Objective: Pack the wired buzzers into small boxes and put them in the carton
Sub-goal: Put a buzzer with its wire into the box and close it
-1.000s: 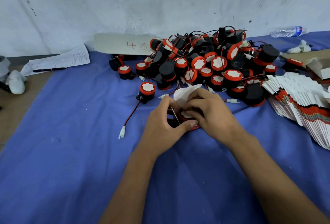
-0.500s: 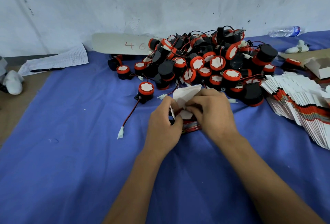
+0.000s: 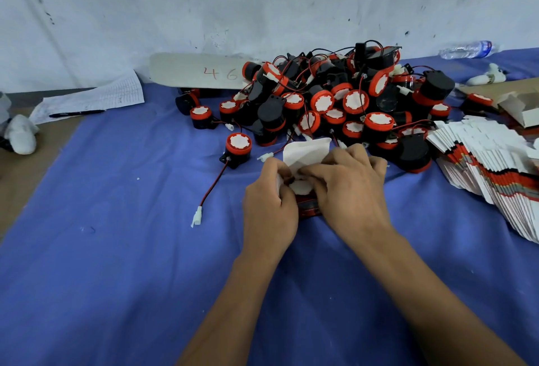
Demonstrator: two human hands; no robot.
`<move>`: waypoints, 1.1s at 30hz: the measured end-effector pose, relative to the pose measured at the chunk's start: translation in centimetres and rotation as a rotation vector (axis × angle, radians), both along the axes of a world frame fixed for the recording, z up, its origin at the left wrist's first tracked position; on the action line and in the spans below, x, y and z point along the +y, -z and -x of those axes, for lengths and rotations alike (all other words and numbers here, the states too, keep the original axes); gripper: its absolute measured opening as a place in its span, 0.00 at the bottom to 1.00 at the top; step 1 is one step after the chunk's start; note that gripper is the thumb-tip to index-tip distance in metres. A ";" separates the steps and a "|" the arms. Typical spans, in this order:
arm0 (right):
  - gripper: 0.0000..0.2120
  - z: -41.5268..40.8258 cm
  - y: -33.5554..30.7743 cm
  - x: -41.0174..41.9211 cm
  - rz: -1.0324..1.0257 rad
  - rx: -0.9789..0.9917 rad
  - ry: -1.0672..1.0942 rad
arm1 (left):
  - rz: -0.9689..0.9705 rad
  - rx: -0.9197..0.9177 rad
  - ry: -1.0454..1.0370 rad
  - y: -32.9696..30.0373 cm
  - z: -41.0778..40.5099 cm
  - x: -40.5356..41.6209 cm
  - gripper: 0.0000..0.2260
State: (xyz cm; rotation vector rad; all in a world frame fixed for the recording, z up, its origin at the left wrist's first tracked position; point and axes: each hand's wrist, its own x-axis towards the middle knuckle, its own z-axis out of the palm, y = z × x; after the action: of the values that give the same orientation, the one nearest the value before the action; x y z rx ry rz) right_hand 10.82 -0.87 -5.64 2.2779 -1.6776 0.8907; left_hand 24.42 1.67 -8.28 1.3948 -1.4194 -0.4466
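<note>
White-topped buzzer [image 3: 300,187] half-hidden in small box [image 3: 309,208] behind both hands' fingers [image 3: 318,171]

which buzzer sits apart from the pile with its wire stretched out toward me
The lone buzzer left of the hands: it stands white face up on the blue cloth, clear of the pile, its red-black wire running to a white plug.

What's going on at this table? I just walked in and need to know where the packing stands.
A person is packing a buzzer into a small box on the blue cloth. The left hand and right hand both grip the box, whose white flap is not yet closed. A big pile of loose buzzers lies behind, and a stack of flat unfolded boxes waits on the right.
</note>
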 end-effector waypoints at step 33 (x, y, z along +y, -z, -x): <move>0.05 -0.4 -0.2 -0.5 -0.160 -0.265 -0.087 | -0.119 -0.041 -0.031 -0.9 -0.3 0.3 0.17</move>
State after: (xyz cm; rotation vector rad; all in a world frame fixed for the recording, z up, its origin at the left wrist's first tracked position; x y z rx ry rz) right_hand 11.19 -1.39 -5.45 2.4440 -1.8262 1.1616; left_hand 24.70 1.96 -7.34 1.5266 -1.4218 -0.4918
